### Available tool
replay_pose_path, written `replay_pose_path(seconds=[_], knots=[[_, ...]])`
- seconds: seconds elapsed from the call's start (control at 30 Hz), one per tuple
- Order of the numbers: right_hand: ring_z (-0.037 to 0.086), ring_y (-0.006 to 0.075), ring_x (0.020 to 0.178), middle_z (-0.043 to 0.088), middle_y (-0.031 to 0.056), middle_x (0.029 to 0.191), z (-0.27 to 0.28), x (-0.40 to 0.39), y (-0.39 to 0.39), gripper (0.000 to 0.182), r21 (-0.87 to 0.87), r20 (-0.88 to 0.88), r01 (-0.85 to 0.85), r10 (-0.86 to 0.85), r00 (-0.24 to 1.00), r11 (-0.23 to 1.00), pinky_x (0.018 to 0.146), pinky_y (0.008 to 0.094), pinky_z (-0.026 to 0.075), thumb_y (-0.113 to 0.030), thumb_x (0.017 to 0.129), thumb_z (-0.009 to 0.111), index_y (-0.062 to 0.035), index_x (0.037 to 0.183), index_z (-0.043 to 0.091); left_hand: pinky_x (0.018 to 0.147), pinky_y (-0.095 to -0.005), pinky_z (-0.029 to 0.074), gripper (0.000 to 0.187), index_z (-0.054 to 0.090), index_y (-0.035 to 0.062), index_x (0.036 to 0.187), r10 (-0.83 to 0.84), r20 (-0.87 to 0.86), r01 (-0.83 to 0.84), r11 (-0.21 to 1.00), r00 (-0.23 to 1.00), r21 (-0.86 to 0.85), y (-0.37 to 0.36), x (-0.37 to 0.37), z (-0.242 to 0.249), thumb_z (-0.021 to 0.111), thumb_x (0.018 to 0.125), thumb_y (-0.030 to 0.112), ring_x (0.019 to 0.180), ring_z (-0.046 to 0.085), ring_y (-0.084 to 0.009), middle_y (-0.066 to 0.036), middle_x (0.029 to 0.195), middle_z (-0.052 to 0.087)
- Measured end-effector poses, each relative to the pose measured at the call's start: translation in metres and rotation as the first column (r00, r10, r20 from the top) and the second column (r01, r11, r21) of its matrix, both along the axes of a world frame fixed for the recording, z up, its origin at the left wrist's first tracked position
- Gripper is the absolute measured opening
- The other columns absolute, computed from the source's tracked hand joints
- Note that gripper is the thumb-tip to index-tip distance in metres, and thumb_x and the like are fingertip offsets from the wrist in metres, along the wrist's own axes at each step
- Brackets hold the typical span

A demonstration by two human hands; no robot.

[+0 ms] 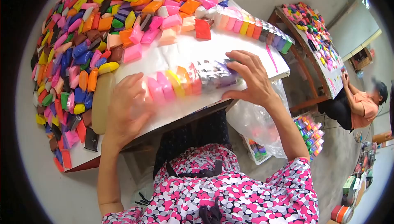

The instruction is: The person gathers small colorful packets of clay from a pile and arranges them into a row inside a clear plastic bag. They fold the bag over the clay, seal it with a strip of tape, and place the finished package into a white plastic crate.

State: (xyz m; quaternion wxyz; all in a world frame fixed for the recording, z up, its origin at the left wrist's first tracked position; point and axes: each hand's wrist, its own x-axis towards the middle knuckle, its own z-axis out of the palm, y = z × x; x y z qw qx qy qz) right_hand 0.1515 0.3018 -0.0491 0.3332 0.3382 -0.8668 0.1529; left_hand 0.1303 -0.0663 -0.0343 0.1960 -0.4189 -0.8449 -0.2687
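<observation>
A clear plastic sleeve of small coloured packets (pixel 177 83) lies along the near edge of the white tabletop, its row running from pink through yellow, orange and red to dark and purple. My left hand (pixel 128 107) curls round the sleeve's left end, thumb on the near side, somewhat blurred. At the other end my right hand (pixel 252 78) cups the sleeve, fingers bent over the far side and thumb below. Beyond it rests a second filled sleeve (pixel 250 28). A loose red packet (pixel 202 29) sits near that one.
A large heap of coloured packets (pixel 88 51) covers the table's left and back. A beige block (pixel 103 103) stands by my left hand. Below right are a clear bag (pixel 262 121) and filled sleeves (pixel 310 131). A person (pixel 363 105) sits at another heaped table (pixel 314 39).
</observation>
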Motion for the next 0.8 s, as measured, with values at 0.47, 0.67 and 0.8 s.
replay_pose_path(seconds=[0.47,0.67,0.8], knots=[[0.058,0.0214,0.118,0.061,0.0081,0.126,0.008,0.005,0.014,0.076,-0.415,0.685,0.222,0.142,0.715,0.882,0.107,0.0349,0.042,-0.013,0.058,0.086,-0.006,0.129,0.06,0.115,-0.0331,0.031,0.074,0.05,0.0004,0.136,-0.191,0.781,-0.234,0.888,0.595,0.396,-0.014,0.006,-0.019,0.072,0.066,-0.009,0.134,0.044,-0.0201,-0.01,0.138,0.052],[0.061,0.0189,0.111,0.065,0.0059,0.118,0.013,0.013,0.001,0.064,-0.419,0.62,0.24,0.083,0.781,0.876,0.102,0.0325,0.045,-0.012,0.062,0.086,-0.0056,0.122,0.063,0.11,-0.0303,0.035,0.073,0.049,0.0006,0.137,-0.23,0.788,-0.283,0.846,0.571,0.452,-0.002,0.014,-0.004,0.071,0.068,-0.01,0.131,0.046,-0.0182,-0.008,0.135,0.053],[0.057,0.0207,0.121,0.063,0.0082,0.126,0.007,0.014,0.002,0.079,-0.343,0.75,0.352,0.028,0.661,0.871,0.107,0.0338,0.042,-0.018,0.06,0.089,-0.005,0.132,0.057,0.107,-0.0294,0.038,0.074,0.048,-0.0002,0.138,-0.245,0.833,-0.275,0.865,0.496,0.419,-0.01,0.012,-0.018,0.074,0.068,-0.007,0.131,0.045,-0.0167,-0.009,0.137,0.052]])
